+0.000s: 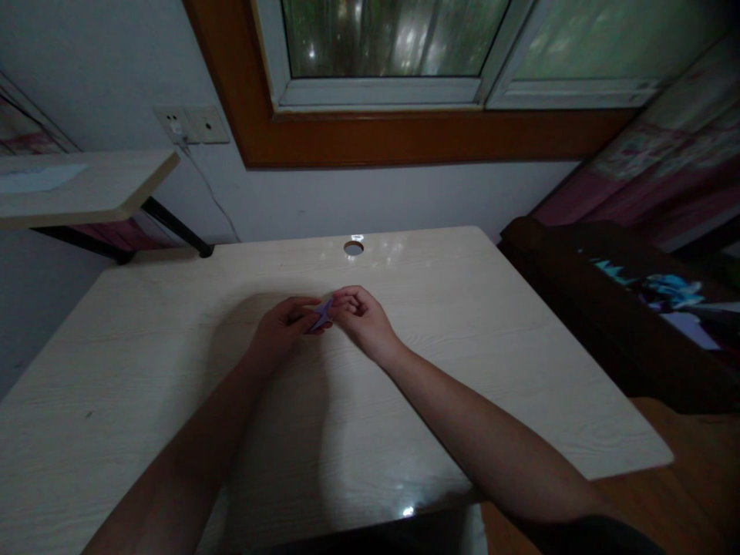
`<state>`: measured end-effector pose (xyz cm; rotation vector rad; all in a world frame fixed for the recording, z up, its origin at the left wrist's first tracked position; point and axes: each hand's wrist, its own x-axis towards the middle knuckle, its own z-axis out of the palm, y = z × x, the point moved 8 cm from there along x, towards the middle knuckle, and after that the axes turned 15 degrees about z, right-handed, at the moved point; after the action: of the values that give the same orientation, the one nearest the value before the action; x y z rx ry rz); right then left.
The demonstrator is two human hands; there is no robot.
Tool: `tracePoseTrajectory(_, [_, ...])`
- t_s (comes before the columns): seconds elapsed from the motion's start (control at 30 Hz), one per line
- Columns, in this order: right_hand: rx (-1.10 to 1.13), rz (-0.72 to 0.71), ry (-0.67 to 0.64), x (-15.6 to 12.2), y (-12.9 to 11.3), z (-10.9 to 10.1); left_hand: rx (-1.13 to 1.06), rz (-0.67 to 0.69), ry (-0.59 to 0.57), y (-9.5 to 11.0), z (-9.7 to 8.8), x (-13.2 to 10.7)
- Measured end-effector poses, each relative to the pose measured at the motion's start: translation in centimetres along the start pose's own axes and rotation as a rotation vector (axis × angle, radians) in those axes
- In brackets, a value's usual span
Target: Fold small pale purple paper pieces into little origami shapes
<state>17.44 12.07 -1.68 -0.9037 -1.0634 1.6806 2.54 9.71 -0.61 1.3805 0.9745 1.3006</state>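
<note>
A small piece of folded purple paper (323,314) is held between my two hands, above the middle of the table. My left hand (284,327) pinches its left side, with the thumb on top and fingers underneath. From the right, my right hand (365,317) grips the other end between thumb and forefinger, its other fingers curled. Parts of the paper are covered by the fingers, so its full shape cannot be made out.
The pale wood-grain table (462,308) has a round cable hole (354,248) near its back edge. A raised shelf (86,189) on black legs stands at the back left. A white cable (208,189) hangs from the wall socket (185,125). Dark furniture (601,308) holding several items stands right.
</note>
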Motion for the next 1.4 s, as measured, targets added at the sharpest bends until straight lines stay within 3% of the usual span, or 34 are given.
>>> tracePoseTrajectory(0.27, [-0.013,0.016,0.038,0.3,0.2,-0.5,0.028,0.002,-0.076,0.1,0.6,-0.1])
tracePoseTrajectory(0.47, [-0.024,0.021,-0.001,0.1,0.3,0.0,0.055,-0.061,-0.058,0.3,0.5,-0.2])
tracePoseTrajectory(0.8, [-0.017,0.011,-0.011,0.1,0.1,0.0,0.182,-0.064,-0.202,0.1,0.7,0.0])
tracePoseTrajectory(1.1, [-0.116,0.014,-0.006,-0.5,-0.3,0.4,0.004,-0.027,-0.159,-0.3,0.8,0.1])
tracePoseTrajectory(1.4, [-0.144,-0.01,0.001,-0.6,-0.4,0.5,0.004,-0.051,-0.172,-0.3,0.9,-0.3])
